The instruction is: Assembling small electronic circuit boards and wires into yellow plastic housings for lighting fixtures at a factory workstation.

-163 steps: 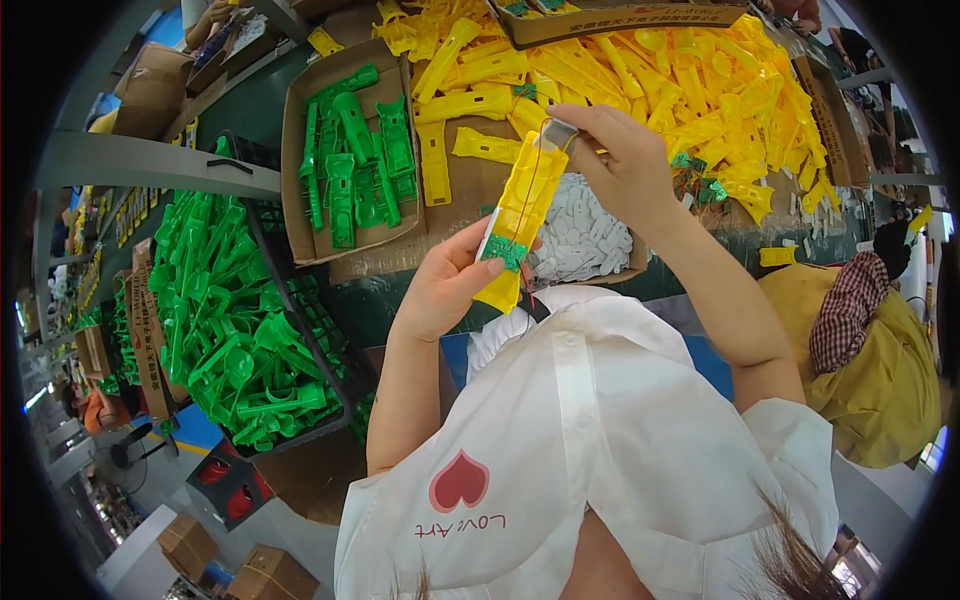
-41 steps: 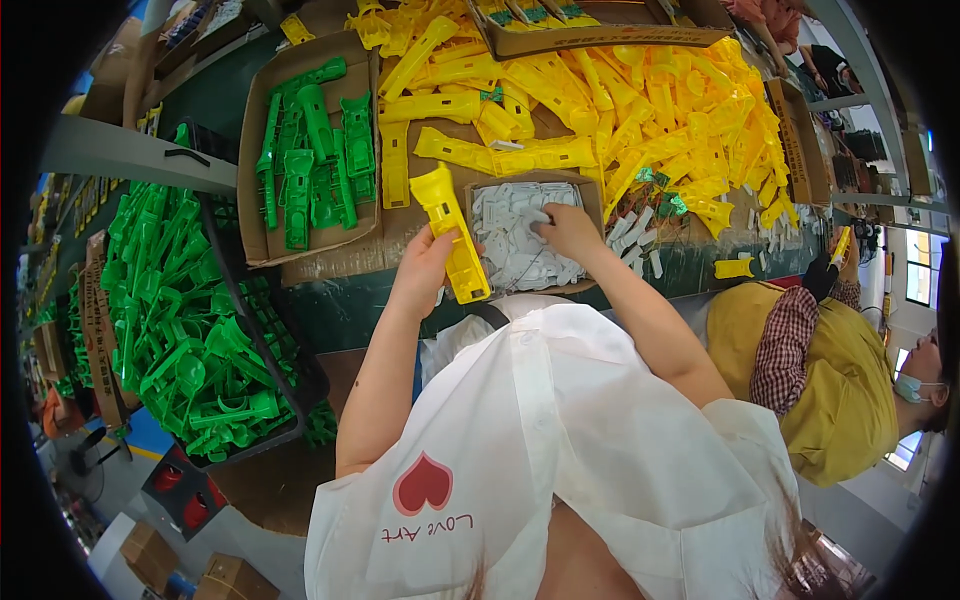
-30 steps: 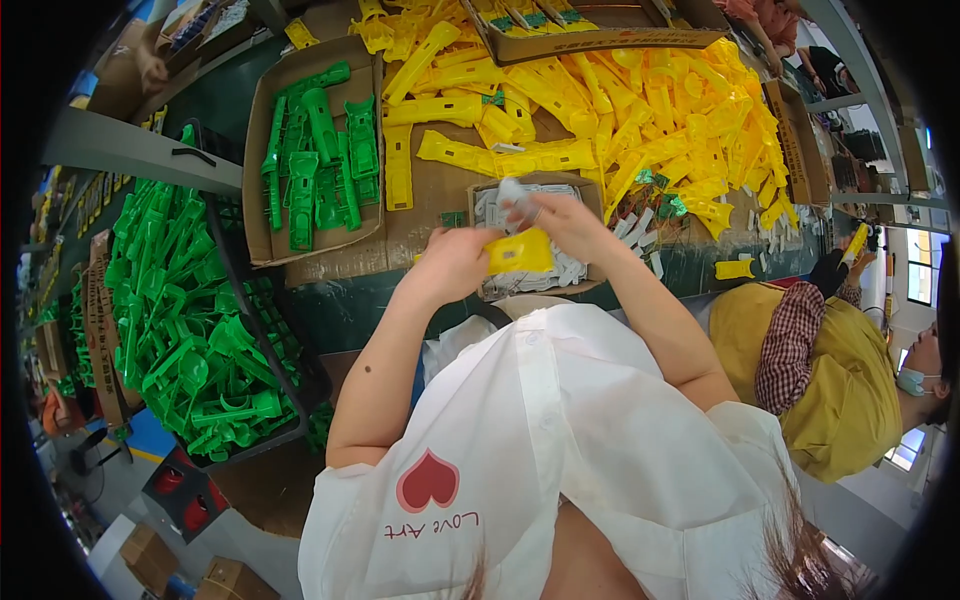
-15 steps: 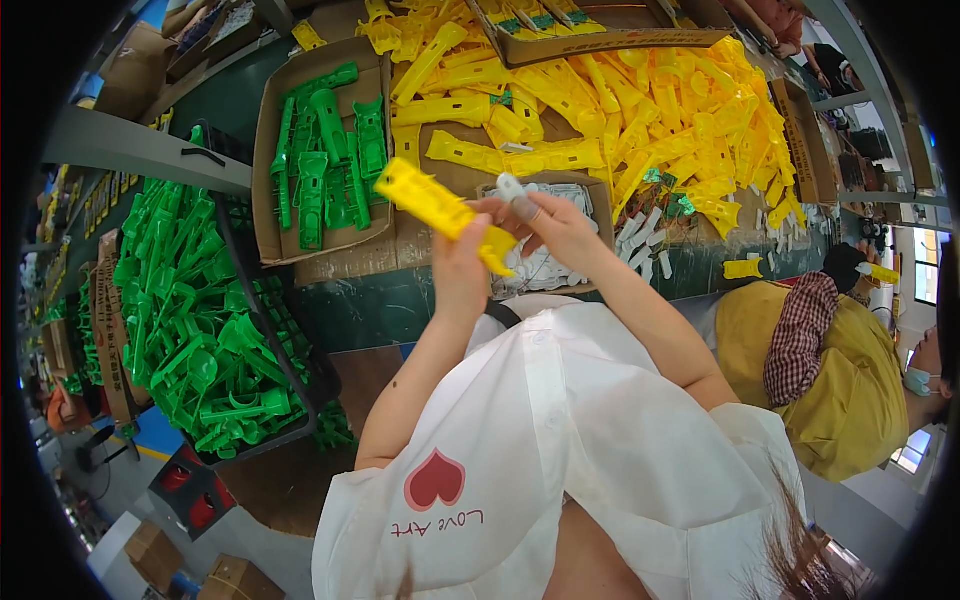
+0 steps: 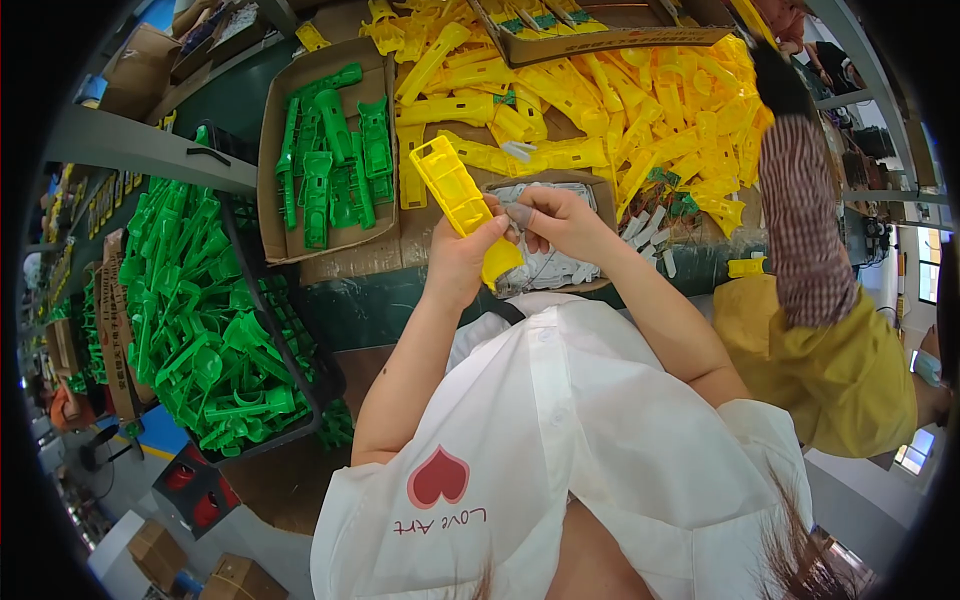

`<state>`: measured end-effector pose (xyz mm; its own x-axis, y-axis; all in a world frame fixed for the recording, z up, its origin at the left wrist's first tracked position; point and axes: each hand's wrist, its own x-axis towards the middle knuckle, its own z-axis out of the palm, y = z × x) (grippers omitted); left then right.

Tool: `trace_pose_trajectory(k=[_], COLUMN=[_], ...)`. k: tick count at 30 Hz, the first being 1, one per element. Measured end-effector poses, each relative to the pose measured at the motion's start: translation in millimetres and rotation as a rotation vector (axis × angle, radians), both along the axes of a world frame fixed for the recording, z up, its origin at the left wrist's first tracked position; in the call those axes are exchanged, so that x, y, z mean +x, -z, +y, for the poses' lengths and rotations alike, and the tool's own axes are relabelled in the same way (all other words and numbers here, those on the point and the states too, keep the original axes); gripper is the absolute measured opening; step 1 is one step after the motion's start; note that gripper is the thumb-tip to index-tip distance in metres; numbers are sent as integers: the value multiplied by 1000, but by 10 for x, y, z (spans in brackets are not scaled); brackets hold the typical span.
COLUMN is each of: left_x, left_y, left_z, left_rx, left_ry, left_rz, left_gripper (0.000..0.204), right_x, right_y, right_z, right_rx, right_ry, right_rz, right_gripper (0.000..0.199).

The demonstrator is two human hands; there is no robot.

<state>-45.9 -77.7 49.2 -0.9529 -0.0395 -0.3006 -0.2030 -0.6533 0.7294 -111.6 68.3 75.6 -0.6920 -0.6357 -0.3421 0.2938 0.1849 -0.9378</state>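
Observation:
My left hand (image 5: 462, 262) is closed round a long yellow plastic shell half (image 5: 455, 185), tilted with its ribbed, hollow inside showing. The fingers of my right hand (image 5: 560, 222) are pinched together beside the shell's edge. What they hold, if anything, is too small to make out. Under my hands stands a small cardboard box (image 5: 603, 190) of white parts and thin wires (image 5: 550, 272). Two small white pieces (image 5: 517, 150) lie on the yellow parts just beyond the shell.
Yellow shells (image 5: 690, 110) are heaped across the far bench. A cardboard tray (image 5: 268, 200) of green shells stands left of my hands, beside a black crate (image 5: 320, 400) piled with green parts. At right, a co-worker's checked sleeve (image 5: 805, 220) reaches over the bench. White pieces (image 5: 650, 232) lie scattered nearby.
The yellow shell has turned to show its inside. The white piece at my right fingertips no longer shows there; another white piece lies beyond the shell. The co-worker's arm has reached forward.

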Motion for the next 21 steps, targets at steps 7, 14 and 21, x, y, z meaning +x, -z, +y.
trace_pose_trajectory(k=[7, 14, 21], left_x=[16, 76, 191], left_y=[71, 119, 179], left_z=[-175, -206, -323], left_rx=[79, 10, 96], left_ry=[-109, -172, -180], left_rz=[-79, -169, -216], left_gripper=[24, 24, 24], right_x=[-373, -852, -998], right_y=[555, 783, 1073], right_z=[180, -230, -651], right_rx=[411, 700, 963], right_ry=[132, -234, -744], right_rz=[368, 1023, 1276], right_gripper=[20, 15, 15])
